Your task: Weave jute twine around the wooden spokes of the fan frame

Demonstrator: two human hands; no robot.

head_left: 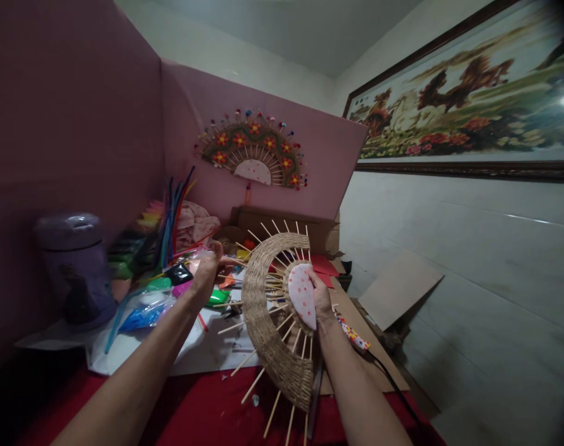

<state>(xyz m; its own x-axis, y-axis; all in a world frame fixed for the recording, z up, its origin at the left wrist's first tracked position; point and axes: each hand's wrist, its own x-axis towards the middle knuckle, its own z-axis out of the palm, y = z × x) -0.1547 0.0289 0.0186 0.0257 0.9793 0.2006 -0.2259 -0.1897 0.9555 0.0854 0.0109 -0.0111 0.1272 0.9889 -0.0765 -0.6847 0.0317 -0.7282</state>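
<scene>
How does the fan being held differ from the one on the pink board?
The held fan has a plain woven band; the displayed fan has bright flowers on its band.
The held fan's visible stick tips look bare; many on the displayed fan carry coloured balls.
The held fan's straight edge faces right in the picture; the displayed fan's faces down.
Both have brown bands, thin sticks and white, dotted centres.

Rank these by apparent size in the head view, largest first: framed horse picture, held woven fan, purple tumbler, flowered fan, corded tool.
Framed horse picture
Held woven fan
Purple tumbler and flowered fan: too alike to rank
Corded tool
</scene>
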